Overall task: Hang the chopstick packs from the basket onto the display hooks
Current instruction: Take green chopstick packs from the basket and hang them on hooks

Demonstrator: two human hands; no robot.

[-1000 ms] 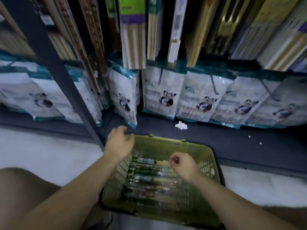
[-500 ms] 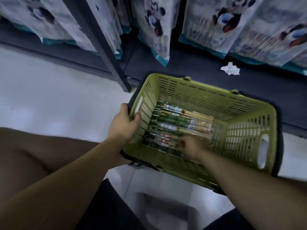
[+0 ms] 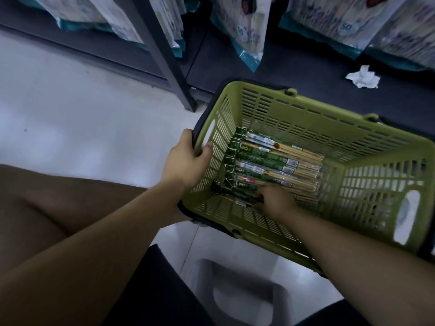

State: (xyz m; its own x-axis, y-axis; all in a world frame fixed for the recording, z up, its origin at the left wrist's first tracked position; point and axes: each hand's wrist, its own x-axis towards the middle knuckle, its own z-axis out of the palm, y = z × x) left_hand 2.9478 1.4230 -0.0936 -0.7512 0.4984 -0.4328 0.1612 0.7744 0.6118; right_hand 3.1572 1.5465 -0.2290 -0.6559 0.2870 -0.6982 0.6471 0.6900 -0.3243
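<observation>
A green plastic basket (image 3: 329,109) stands on the floor in front of the dark shelf. Several chopstick packs (image 3: 270,161) with green labels lie side by side on its bottom. My left hand (image 3: 186,161) grips the basket's left rim, thumb inside the wall. My right hand (image 3: 275,201) is down inside the basket, fingers curled on the nearest chopstick pack (image 3: 244,196) at the front of the row. The display hooks are out of view.
A dark shelf post (image 3: 164,55) stands left of the basket. Panda-printed bags (image 3: 244,36) hang above the bottom shelf, where a crumpled white tissue (image 3: 362,76) lies. A grey stool (image 3: 240,292) is under me, my knee (image 3: 47,203) at left.
The view dropped from the shelves to the basket. My left hand took hold of the basket's left rim, and my right hand went deeper onto the nearest packs.
</observation>
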